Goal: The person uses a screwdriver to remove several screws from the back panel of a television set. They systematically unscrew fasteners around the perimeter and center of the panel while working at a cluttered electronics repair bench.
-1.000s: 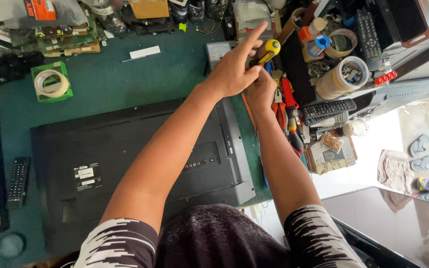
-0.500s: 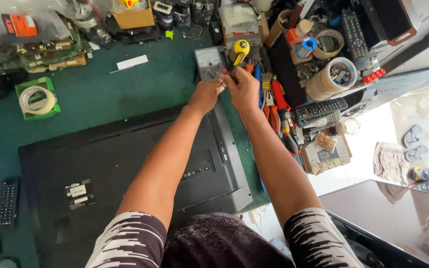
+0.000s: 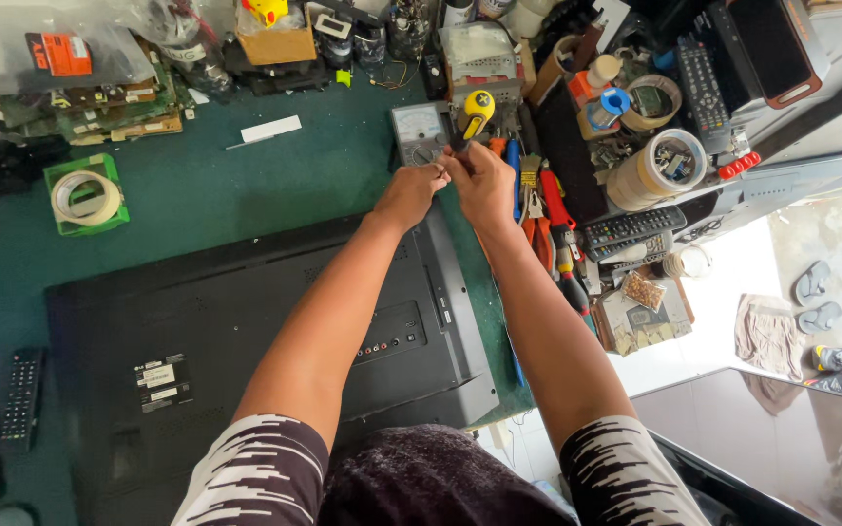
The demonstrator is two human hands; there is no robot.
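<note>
Two hands meet over the far edge of a big flat television (image 3: 246, 360) that lies face down on a green table (image 3: 197, 195), its black plastic back up. That set is the largest thing here; it looks heavy for its thinness and likely fragile on the screen side, so I judge it wants lifting by the edges, never by pressing the middle.

Beyond it, along the right of the table, runs a crowded row of tools: pliers with red handles (image 3: 553, 209), a remote control (image 3: 632, 227), rolls of tape (image 3: 657, 168) and a small grey meter with a dial (image 3: 418, 129). Well apart on the left sits another roll of tape on a green holder (image 3: 87, 198).

Smallest is the screwdriver (image 3: 473, 115) with a yellow and black handle, standing nearly upright just past the television's top edge, beside the meter. The right hand (image 3: 484, 180) is clamped round its lower part, fingers closed on it. The left hand (image 3: 411, 190) has its fingertips pinched together right at the same spot, touching the right hand; whether they grip the shaft or some small part I cannot tell, since the fingers hide it.

The screwdriver looks light and stiff, with a ribbed handle that should not slip; the fat handle is the place to hold it, the thin shaft only for guiding
</note>
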